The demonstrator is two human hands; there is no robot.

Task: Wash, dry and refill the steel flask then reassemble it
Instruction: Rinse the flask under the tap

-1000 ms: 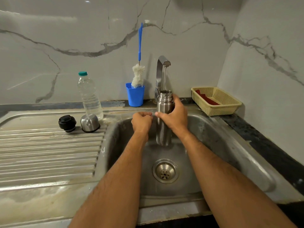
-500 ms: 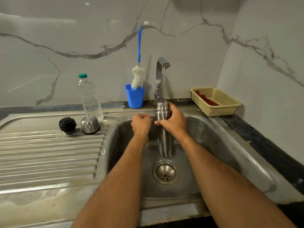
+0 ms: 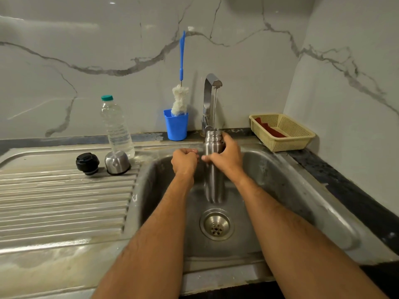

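nearest, the drain (image 3: 216, 225) sits in the sink (image 3: 302, 203) floor, and the flask (image 3: 213, 169) stands upright just behind it, its base at or just above the basin bottom; which, i cannot tell. the right hand (image 3: 226, 158) wraps its fingers (image 3: 208, 158) round the flask's upper body below the threaded neck. the left hand (image 3: 184, 161) is just beside it, clenched into a loose fist; whether it touches the flask or grips anything i cannot tell. a thin stream from the tap (image 3: 210, 93) falls into the open mouth.

on the ridged surface to the left lie the black stopper (image 3: 87, 162) and the steel cap (image 3: 117, 162), close together, with a plastic bottle (image 3: 116, 126) behind the cap. further back a brush (image 3: 180, 93) stands in a blue cup (image 3: 176, 126), and a basket (image 3: 280, 131) with a red cloth sits at the right.

risks, as i judge them: wet steel held one-handed could slip and knock the basin; the flask could overfill and spill; a small drift would send the stream onto the rim and splash.
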